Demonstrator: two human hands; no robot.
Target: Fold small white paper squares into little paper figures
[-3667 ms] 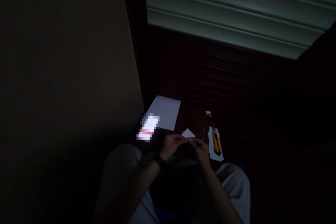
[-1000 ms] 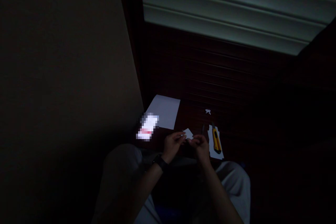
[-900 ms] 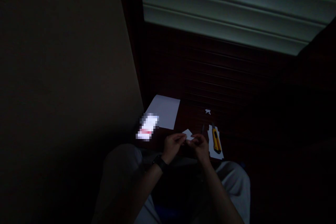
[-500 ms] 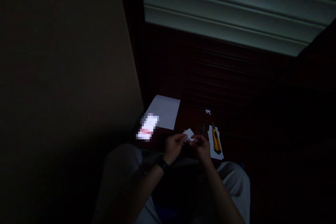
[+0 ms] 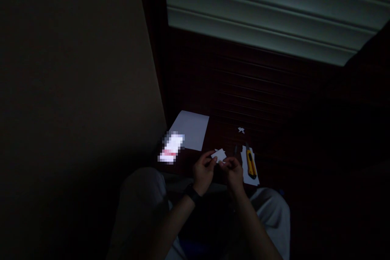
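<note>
A small white piece of paper (image 5: 219, 156) is held up between both hands over the near edge of the dark table. My left hand (image 5: 203, 172) pinches its left side, thumb in front. On the lower right corner, the fingers of my right hand (image 5: 234, 172) are closed. Behind the piece, a little more white paper peeks out; what it belongs to is hidden. Just right of my right hand, a yellow utility knife (image 5: 251, 164) lies on white paper sheets (image 5: 245, 174). A thin dark pen-like object (image 5: 235, 148) lies beyond that hand.
A larger white sheet (image 5: 193, 128) lies at the table's back left, with a bright, pixelated phone-like screen (image 5: 172, 147) over its near corner. White paper scraps (image 5: 241, 130) sit farther back. A wall (image 5: 122, 69) bounds the left, and slatted blinds (image 5: 258, 12) hang ahead. The room is dim.
My left hand has shifted slightly right and turned. The piece of paper has tilted and now shows a broader, flatter face, with white paper visible behind it. Things on the table stay put.
</note>
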